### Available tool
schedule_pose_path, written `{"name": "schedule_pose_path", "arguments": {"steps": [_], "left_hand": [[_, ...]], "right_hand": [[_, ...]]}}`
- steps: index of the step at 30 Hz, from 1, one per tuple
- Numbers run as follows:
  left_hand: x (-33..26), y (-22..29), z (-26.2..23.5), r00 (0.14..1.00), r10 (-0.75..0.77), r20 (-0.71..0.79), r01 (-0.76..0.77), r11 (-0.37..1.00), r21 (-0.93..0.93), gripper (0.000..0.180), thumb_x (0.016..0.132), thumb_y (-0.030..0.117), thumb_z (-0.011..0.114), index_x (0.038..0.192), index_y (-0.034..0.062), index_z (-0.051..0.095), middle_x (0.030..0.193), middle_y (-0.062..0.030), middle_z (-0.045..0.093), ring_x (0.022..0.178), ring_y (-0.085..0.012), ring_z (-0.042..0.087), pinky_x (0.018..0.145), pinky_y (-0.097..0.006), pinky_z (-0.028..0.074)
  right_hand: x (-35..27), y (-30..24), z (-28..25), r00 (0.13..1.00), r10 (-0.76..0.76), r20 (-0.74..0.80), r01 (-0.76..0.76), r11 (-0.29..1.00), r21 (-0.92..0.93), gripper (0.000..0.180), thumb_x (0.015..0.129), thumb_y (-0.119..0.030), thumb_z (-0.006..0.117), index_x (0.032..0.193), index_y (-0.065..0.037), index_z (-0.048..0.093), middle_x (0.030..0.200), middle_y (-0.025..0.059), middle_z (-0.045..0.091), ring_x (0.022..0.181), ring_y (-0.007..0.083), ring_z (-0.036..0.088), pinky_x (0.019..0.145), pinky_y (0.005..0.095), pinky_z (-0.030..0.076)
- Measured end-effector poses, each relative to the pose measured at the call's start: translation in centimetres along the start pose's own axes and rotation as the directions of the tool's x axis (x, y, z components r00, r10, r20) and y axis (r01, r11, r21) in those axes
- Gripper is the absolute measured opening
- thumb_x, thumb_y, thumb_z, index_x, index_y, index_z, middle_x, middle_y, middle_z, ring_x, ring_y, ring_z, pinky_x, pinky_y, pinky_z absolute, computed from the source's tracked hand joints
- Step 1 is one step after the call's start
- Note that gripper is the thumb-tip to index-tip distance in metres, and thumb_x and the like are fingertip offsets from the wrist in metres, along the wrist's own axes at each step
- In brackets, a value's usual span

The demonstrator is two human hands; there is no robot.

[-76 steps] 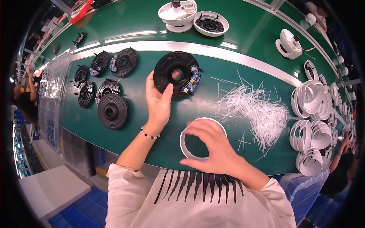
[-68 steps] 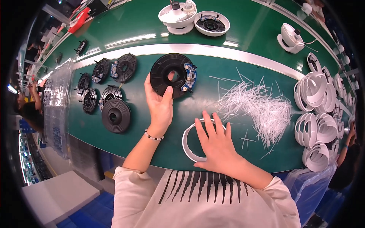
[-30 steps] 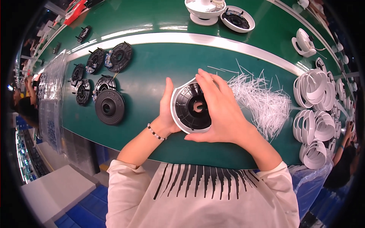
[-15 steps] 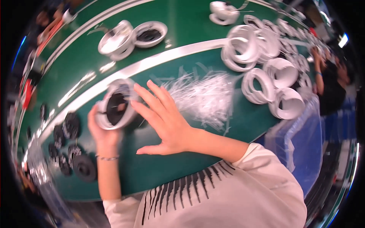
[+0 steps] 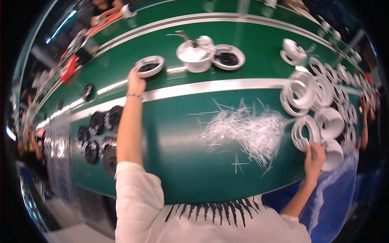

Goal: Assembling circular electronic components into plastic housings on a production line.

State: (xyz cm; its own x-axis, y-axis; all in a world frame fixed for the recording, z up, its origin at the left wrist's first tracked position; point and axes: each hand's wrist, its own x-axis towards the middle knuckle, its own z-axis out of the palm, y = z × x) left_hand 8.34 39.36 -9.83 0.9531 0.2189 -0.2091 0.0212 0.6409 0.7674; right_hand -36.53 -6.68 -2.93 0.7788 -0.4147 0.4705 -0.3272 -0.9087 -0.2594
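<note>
Stretched out beyond the pale rail, my left hand is closed on the near rim of a white ring with a black insert, at the green belt. To the right, my right hand has its fingers closed at the lower edge of a white ring at the near end of a ring pile. Another white ring is right beside that hand, partly behind the fingers. On the belt, right of my left hand, are a white round housing with a strap and a second ring with a black insert.
A heap of thin clear strips covers the middle of the green table. Several black round parts lie on the left. A blue plastic-lined bin stands at the near right. Another white housing sits farther along. Other people work around the belt.
My left hand has carried the white ring with the black insert from above the table out over the rail. My right hand has left it and moved to the white rings. The view has shifted.
</note>
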Motion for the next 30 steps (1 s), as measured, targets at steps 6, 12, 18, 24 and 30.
{"name": "schedule_pose_path", "arguments": {"steps": [6,12,18,24,30], "left_hand": [[-6.8,6.7,-2.3,0.747,0.437,0.501,-0.615,0.169,0.77,0.035,0.071,0.01,0.053,0.106,0.0032,0.053,0.108,-0.0146,0.055,0.103,-0.0277,0.05,0.088,-0.033,0.038],[-9.9,14.4,-10.3,0.902,-0.08,0.425,-0.414,-0.442,0.796,0.057,0.06,0.014,0.057,0.115,0.0088,0.049,0.111,-0.0192,0.052,0.106,-0.0335,0.047,0.093,-0.036,0.036],[-10.4,12.9,-10.9,0.922,-0.015,0.386,-0.328,-0.558,0.762,0.052,0.066,0.026,0.068,0.111,0.0084,0.049,0.094,-0.0128,0.06,0.095,-0.03,0.054,0.088,-0.036,0.039],[-12.9,12.0,-7.6,0.882,0.02,0.47,-0.455,-0.219,0.863,0.039,0.067,0.02,0.068,0.099,0.0032,0.054,0.081,-0.0142,0.06,0.076,-0.026,0.06,0.067,-0.033,0.046],[-21.3,7.4,-2.9,0.93,-0.028,0.366,-0.254,0.671,0.697,0.021,0.079,0.005,0.057,0.097,-0.0015,0.049,0.092,-0.0057,0.055,0.078,-0.0094,0.055,0.062,-0.022,0.048]], "right_hand": [[0.9,-4.4,-0.4,0.966,-0.103,-0.236,0.117,0.992,0.048,0.006,0.076,-0.001,0.058,0.081,0.003,0.058,0.077,0.0113,0.061,0.072,0.0259,0.058,0.081,0.0381,0.043],[-0.4,-17.0,-1.1,0.848,-0.526,-0.064,0.457,0.664,0.592,0.014,0.061,-0.002,0.067,0.073,-0.001,0.059,0.066,0.0094,0.059,0.054,0.0236,0.057,0.051,0.0292,0.045],[-4.8,-23.7,3.7,0.459,-0.881,0.116,0.444,0.34,0.829,0.014,0.065,-0.012,0.067,0.07,-0.005,0.056,0.064,0.0018,0.051,0.043,0.0168,0.046,0.043,0.0274,0.038],[-2.6,-25.3,2.8,0.303,-0.896,0.325,0.494,0.439,0.75,0.062,0.058,-0.021,0.073,0.111,-0.002,0.047,0.117,0.0164,0.041,0.11,0.0323,0.039,0.081,0.0458,0.037],[-0.1,-24.1,4.5,0.164,-0.781,0.602,0.4,0.61,0.683,0.1,0.047,-0.028,0.078,0.129,-0.006,0.025,0.132,0.0202,0.022,0.12,0.0393,0.023,0.098,0.0487,0.021]]}}
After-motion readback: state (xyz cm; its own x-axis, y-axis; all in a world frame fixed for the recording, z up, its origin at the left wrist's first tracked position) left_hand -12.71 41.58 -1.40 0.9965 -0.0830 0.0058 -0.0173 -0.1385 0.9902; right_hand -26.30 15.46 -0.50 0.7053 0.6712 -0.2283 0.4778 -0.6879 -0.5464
